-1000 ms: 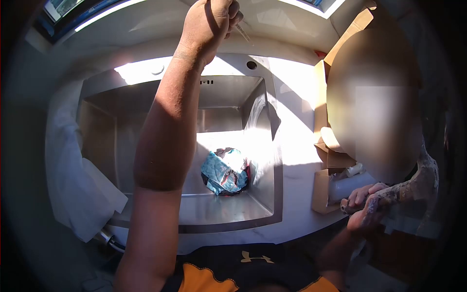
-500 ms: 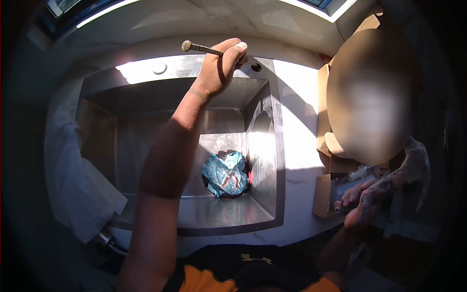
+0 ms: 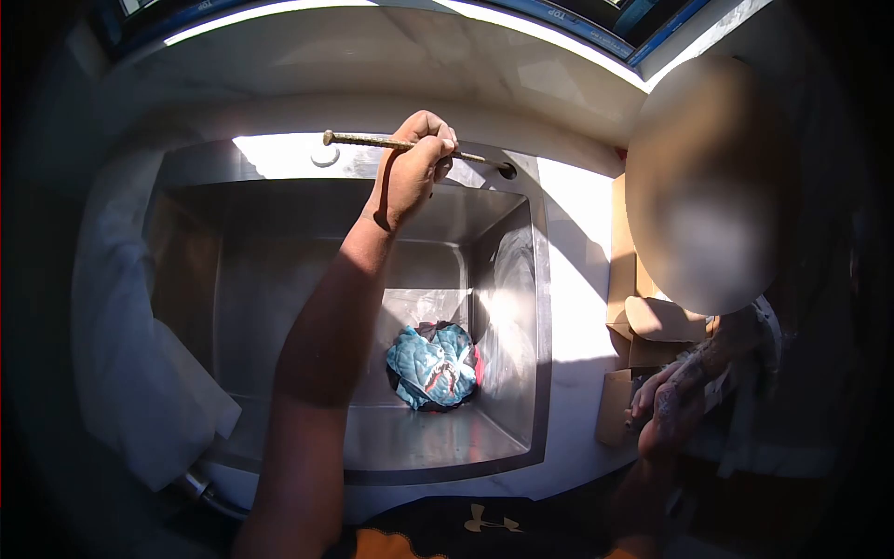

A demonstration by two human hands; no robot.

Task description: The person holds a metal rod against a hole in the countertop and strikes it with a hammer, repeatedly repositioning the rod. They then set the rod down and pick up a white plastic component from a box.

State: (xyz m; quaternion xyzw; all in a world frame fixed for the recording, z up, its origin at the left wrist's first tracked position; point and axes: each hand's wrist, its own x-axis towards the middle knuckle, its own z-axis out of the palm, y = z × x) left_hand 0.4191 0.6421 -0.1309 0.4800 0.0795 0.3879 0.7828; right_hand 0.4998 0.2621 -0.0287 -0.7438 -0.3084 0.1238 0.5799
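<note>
My left hand [image 3: 416, 170] is closed around a long, thin rod [image 3: 365, 141] with ridges and a round head. The rod lies nearly level above the sink's back rim, its far end at the dark hole [image 3: 507, 171] in that rim. Whether it enters the hole is unclear. My right hand [image 3: 667, 424] is low on the right beside another person's hand [image 3: 649, 391]. The two overlap, and my fingers cannot be made out. A crumpled blue cloth [image 3: 430, 366] with a shark-mouth print lies in the steel sink [image 3: 279, 279].
A round cap [image 3: 324, 155] is on the back rim. White sheeting [image 3: 154, 373] drapes over the left side, with a metal fitting [image 3: 196, 484] below it. Cardboard boxes [image 3: 666, 320] stand on the right counter beside the other person. A window frame [image 3: 577, 33] is above.
The view has shifted, so the sink appears lower. The rod has turned more level, with its far end now visible at the hole. The hands on the right have moved slightly left in view.
</note>
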